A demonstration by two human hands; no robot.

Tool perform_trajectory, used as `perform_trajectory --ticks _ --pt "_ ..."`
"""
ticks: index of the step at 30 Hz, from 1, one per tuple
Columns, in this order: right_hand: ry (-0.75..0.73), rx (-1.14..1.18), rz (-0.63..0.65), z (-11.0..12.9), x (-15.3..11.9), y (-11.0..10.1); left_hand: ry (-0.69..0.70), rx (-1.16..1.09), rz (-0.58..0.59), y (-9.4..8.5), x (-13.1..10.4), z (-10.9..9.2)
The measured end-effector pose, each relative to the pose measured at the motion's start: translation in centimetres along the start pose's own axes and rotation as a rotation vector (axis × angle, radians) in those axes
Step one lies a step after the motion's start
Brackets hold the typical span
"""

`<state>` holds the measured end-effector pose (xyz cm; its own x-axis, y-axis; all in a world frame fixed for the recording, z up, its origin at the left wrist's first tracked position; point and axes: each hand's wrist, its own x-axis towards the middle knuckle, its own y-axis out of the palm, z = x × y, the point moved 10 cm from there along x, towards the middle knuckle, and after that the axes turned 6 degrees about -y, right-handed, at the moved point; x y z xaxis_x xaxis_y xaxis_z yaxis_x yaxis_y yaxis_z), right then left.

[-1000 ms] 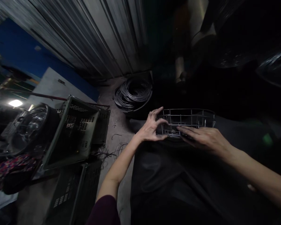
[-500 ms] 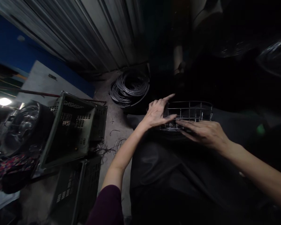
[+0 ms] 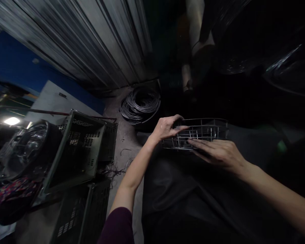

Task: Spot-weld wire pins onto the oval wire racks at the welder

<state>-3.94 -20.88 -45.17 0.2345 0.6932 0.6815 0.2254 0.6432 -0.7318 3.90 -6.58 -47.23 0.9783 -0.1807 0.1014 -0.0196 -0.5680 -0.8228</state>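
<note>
A shallow wire basket (image 3: 205,129) of thin shiny metal rods is held up in front of me, above dark cloth. My left hand (image 3: 166,128) is at its left end, with fingers curled over the upper wires and the thumb pointing right across the grid. My right hand (image 3: 216,152) is at the near side. Its straight fingers lie along the lower wires, and the lower rim seems to run between them. The fingertips of both hands are close together near the basket's middle. The far side of the basket fades into shadow.
Coils of grey wire (image 3: 141,104) lie on the floor ahead. Green perforated crates (image 3: 75,152) stand at left, by a round dark tub (image 3: 27,149). Loose wire scraps (image 3: 114,173) lie on the concrete. A black sheet (image 3: 183,196) covers the area below my hands.
My left fingers, spread before, have curled over the basket's left end. The basket shows more of its near lower rim. The view has shifted slightly, so the surroundings sit lower.
</note>
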Motion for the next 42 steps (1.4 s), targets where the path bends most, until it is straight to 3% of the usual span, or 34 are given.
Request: perform_trajectory --ticks 6,10,14,18,24,34,42 --pt "-0.038 -0.028 0.009 0.3 0.7 -0.1 -0.012 -0.199 0.127 -0.5 -0.5 0.2" --pt "-0.039 -0.018 0.024 -0.1 0.7 0.6 -0.092 -0.174 -0.007 -0.6 -0.9 2.1" --pt "-0.061 -0.011 0.038 -0.5 1.1 0.6 -0.174 -0.291 -0.081 -0.5 -0.9 3.3" --pt "-0.088 -0.063 0.013 -1.9 2.3 -0.1 -0.156 -0.33 -0.14 -2.1 0.8 2.9" --pt "-0.079 -0.06 -0.001 -5.6 4.2 0.3 -0.233 -0.337 -0.164 -4.3 4.5 3.4" --pt "-0.08 -0.021 0.004 -8.7 5.4 0.9 -0.213 -0.342 -0.205 -5.0 8.0 4.1" --pt "-0.072 -0.032 0.018 -9.9 6.2 0.8 -0.196 -0.367 -0.206 -5.2 9.6 4.2"
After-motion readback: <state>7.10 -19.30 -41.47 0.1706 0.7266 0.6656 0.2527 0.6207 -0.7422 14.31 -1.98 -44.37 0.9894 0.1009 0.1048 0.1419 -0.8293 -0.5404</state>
